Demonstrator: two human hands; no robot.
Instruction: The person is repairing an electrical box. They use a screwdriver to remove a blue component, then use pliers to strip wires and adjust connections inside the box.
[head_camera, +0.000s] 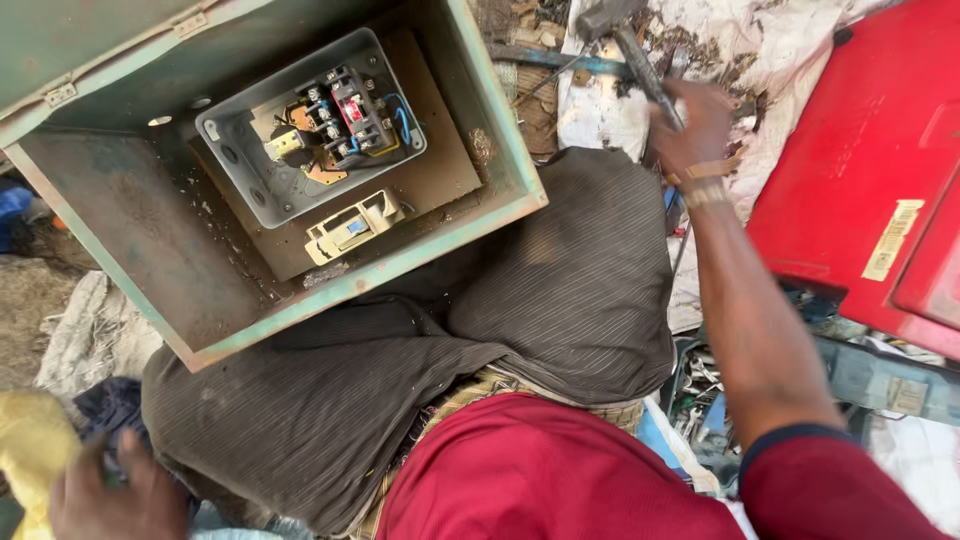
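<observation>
**On the lap, an open metal box; a hammer in the right hand**

Across the seated person's lap, on dark striped trousers (560, 290), rests one green metal box (150, 230), open and tilted, its lid swung up toward the top left corner. Inside it I count two fittings on a brown backboard: one grey plastic housing (235, 170) holding a cluster of black terminals with blue and yellow wires, and just below it one small cream-coloured breaker (352, 226) with a pale blue patch on its face.

One hammer (625, 40) lies out past the knee; the right hand (692, 125) is closed round its handle, the head pointing away toward the top edge. A tan band circles that wrist. The left hand (105, 495) is down at the lower left corner, well apart from the other, fingers curled into a dark blue cloth (108, 405) beside something yellow (30, 445); I cannot tell how firmly it grips.

To the right stands one red metal casing (860, 150), carrying a narrow yellowish rectangular label set at a slant near its lower part.

Underneath is rough ground, strewn with white sacking (760, 50), scraps and bits of wire. The person wears a red shirt (540, 480).
</observation>
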